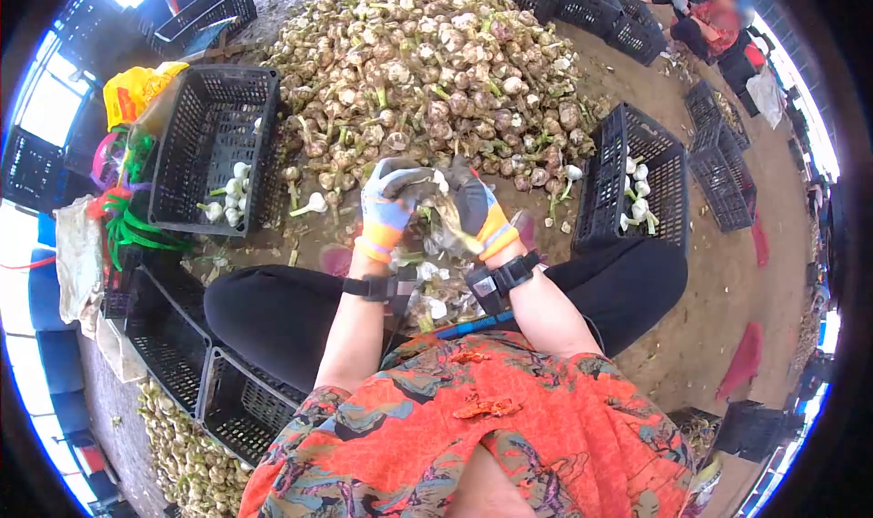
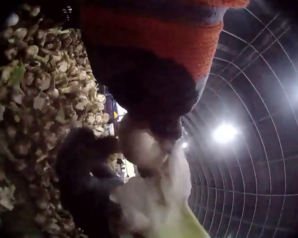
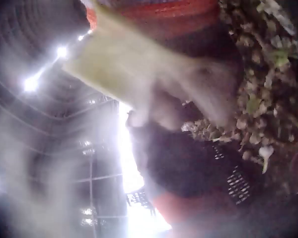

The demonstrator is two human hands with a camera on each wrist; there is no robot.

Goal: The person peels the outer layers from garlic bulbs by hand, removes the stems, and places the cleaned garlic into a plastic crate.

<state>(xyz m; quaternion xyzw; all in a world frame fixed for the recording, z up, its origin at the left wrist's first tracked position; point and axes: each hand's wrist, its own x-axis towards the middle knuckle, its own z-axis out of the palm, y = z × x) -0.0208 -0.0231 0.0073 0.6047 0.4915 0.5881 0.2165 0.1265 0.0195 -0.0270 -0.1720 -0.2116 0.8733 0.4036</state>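
Note:
Both hands wear gloves with orange cuffs and dark fingers, and meet in front of the lap. Between them is a garlic bulb point(image 2: 141, 148), with loose pale skin and a thick greenish stem point(image 3: 111, 62) hanging off it. My left hand point(image 1: 393, 201) grips the bulb from one side with curled fingers. From the other side my right hand point(image 1: 479, 211) pinches the bulb and its peeling skin point(image 1: 447, 216). Blur in the right wrist view softens the fingers' outline.
A large heap of untrimmed garlic point(image 1: 427, 72) lies ahead. One black crate point(image 1: 168, 191) at left and another point(image 1: 596, 191) at right hold several white bulbs. Peeled skins point(image 1: 436, 309) litter the ground between the legs. Another person point(image 1: 714, 27) sits at the far right.

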